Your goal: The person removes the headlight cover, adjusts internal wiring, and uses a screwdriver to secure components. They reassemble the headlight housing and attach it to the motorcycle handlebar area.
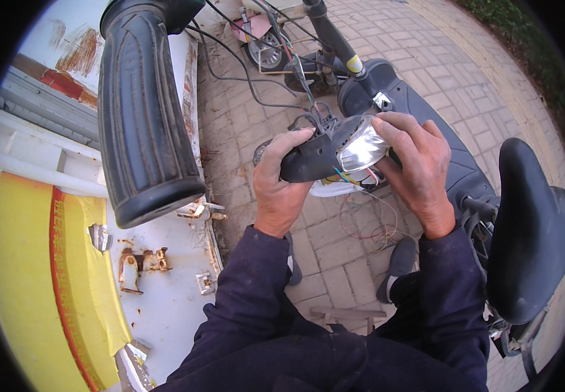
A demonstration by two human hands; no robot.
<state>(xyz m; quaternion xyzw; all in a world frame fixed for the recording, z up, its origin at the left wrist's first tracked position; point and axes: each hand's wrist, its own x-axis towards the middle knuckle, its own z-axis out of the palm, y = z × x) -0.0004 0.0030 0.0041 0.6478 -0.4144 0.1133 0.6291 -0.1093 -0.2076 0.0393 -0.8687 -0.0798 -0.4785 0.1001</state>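
Observation:
Between both hands is a scooter headlight, with a black plastic housing [311, 161] and a shiny silver reflector [363, 149]. My left hand [280, 186] grips the housing's left side, thumb on top. My right hand [421, 157] is closed around the reflector's right side, fingertips at its upper rim. Short coloured wires poke out below the lamp, and thin loose wires [387, 228] loop down under it. Behind it, a bundle of cables [308, 95] runs to the scooter's steering column [332, 39]. The undersides of the lamp and some fingers are hidden.
A large black handlebar grip [145, 117] juts in at the upper left. On the right stand the dark scooter body [419, 117] and black saddle [530, 235]. A rusty white panel [171, 313] with a yellow banner [24, 261] lines the left. Paving bricks [338, 268] cover the ground.

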